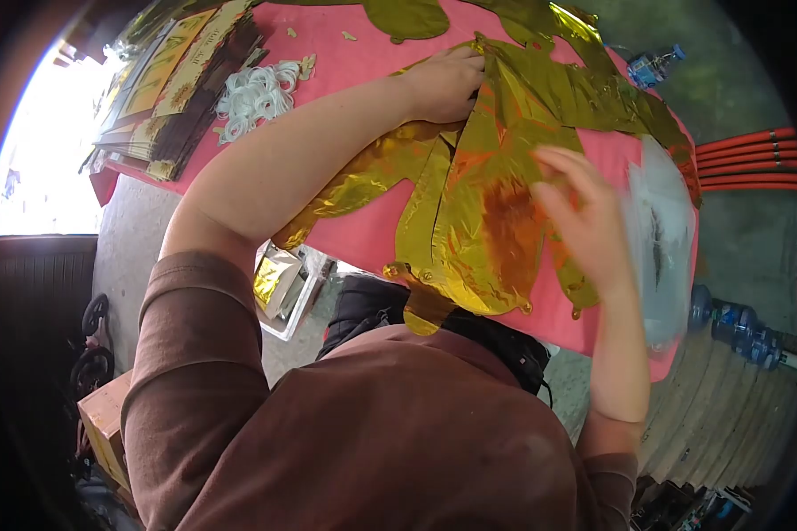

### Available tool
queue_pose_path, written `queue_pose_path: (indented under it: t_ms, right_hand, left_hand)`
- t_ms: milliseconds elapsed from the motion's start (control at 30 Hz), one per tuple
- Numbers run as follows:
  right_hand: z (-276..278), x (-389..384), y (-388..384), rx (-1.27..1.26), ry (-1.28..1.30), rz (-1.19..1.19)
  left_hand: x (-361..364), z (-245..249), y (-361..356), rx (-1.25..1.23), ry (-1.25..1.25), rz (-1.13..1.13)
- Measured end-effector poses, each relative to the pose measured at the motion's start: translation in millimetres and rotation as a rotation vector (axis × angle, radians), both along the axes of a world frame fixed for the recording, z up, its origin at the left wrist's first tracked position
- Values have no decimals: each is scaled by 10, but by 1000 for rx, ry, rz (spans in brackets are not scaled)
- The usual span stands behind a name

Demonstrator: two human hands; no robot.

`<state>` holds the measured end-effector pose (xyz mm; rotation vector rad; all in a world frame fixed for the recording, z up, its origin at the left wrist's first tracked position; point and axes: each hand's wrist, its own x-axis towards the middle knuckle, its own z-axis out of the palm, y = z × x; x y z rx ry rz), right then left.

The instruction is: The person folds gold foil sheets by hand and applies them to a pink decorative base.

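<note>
Flat gold foil balloons (469,221), with rounded lobes and small tabs, lie spread and overlapping on a pink-covered table (345,226). My left hand (447,84) reaches across to the far part of the foil. Its fingers are bent round a raised fold there, and the fingertips are partly hidden. Above the right side of the same foil is my right hand (584,212), slightly blurred, with thumb and fingers apart and nothing between them. Orange reflections show on the foil beside it.
White ribbon coils (257,97) and stacked printed packets (168,84) lie at the table's left. Clear plastic bags (660,248) cover its right edge. A small bottle (653,66) stands beyond the far right edge. Below the table sits a white box (285,288).
</note>
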<state>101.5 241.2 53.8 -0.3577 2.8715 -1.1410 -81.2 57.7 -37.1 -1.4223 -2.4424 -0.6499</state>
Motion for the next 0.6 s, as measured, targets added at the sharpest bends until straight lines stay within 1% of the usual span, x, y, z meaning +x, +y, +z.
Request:
queue_pose_path:
  t_ms: [33,100,133,167,300,367,500,567,600]
  right_hand:
    - [-138,-27,-78,-1,2,-4]
    - [-361,-70,-223,271,272,113]
    - [-438,-88,-279,269,272,112]
    - [-499,-108,-330,320,262,122]
    - [-556,-54,-490,437,198,189]
    - [-547,-51,-545,444,194,184]
    - [-574,-35,-653,464,208,155]
    - [-603,-26,-681,475,222,143]
    - [-615,-16,-690,491,229,133]
  left_hand:
    - [-4,9,0,-46,7,14]
    - [-9,17,9,-93,15,27]
    - [-3,9,8,-71,19,24]
    - [-3,6,2,-49,24,21]
    - [11,17,-28,-47,92,37]
    - [1,81,-28,-178,-70,69]
    - [2,106,-47,-234,-89,63]
    - [-7,28,-59,45,121,-22]
    - [-32,3,-65,41,127,-25]
